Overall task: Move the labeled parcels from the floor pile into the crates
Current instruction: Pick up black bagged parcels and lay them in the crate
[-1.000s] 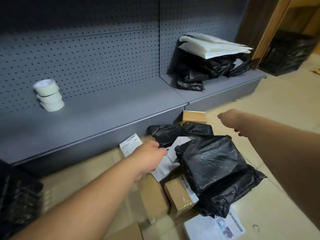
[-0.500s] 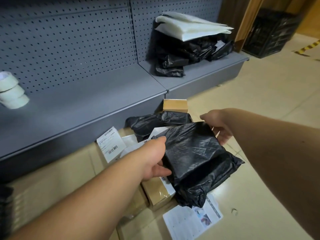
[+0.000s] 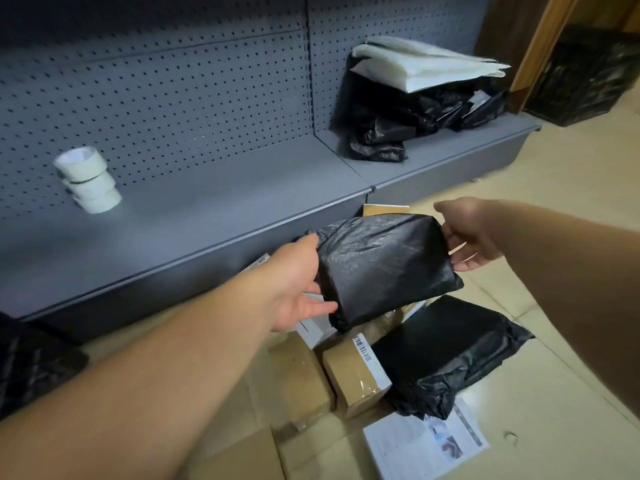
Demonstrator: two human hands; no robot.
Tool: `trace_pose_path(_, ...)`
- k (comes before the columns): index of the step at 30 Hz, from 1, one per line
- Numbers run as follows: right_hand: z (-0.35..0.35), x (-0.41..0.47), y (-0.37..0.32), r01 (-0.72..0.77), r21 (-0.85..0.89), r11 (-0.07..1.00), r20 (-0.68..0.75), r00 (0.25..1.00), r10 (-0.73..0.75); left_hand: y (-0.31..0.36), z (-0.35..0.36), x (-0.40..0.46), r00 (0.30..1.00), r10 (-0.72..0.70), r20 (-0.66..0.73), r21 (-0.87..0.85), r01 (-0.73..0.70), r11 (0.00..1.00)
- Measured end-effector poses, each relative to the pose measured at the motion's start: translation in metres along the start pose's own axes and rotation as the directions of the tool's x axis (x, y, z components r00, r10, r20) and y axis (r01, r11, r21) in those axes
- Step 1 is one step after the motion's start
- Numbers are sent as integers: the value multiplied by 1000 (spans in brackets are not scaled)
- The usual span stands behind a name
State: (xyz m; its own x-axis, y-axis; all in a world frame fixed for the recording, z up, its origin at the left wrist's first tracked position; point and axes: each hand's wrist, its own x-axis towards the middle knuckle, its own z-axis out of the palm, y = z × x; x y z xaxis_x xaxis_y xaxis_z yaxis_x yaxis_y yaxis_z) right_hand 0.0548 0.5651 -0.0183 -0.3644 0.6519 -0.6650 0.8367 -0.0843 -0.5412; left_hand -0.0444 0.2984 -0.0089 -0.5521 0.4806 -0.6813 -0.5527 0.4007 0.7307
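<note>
Above floor pile of brown cardboard boxes [image 3: 356, 375]: black plastic-wrapped parcel [image 3: 381, 268], lifted, gripped at left edge by left hand [image 3: 298, 282], at right edge by right hand [image 3: 467, 233].

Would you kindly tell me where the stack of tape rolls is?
In the head view, the stack of tape rolls stands far left on the grey shelf, against the pegboard.

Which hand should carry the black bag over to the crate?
Probably the right hand: it already holds the black bag, and the black crate stands on its side.
</note>
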Motion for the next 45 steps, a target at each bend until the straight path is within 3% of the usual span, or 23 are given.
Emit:
trace_pose_path(5,22,-23,-38,83,136,987,188,976,-108,17,-55,-21,981,143,-129,-39,-149,988)
trace_pose_path(9,57,-50,-74,179,241,954,265,933,-242,22,-108,-34,961,164,-225,-93,-188,978)
trace_pose_path(18,170,-128,-130,183,459,870,400,831,-386,10,-225,-69,831,269,-486,-239,-423,874)
trace_pose_path(25,252,-184,-148,151,605,782,425,769,-477,-10,-313,-108,797,250,-549,-285,-460,841)
trace_pose_path(30,296,-208,-149,95,640,763,520,678,-520,-20,-370,-132,782,279,-558,-201,-454,868)
trace_pose_path(33,323,-222,-147,142,571,809,579,629,-519,-25,-399,-147,755,330,-567,-98,-459,883)
trace_pose_path(36,353,-242,-148,194,551,812,587,602,-542,-33,-430,-162,729,349,-589,-117,-504,855)
trace_pose_path(40,400,-274,-154,208,590,780,580,563,-589,-47,-473,-184,734,294,-613,-193,-500,844)
trace_pose_path(45,465,-318,-166,284,569,772,576,533,-621,-72,-527,-211,729,220,-649,-147,-404,903)
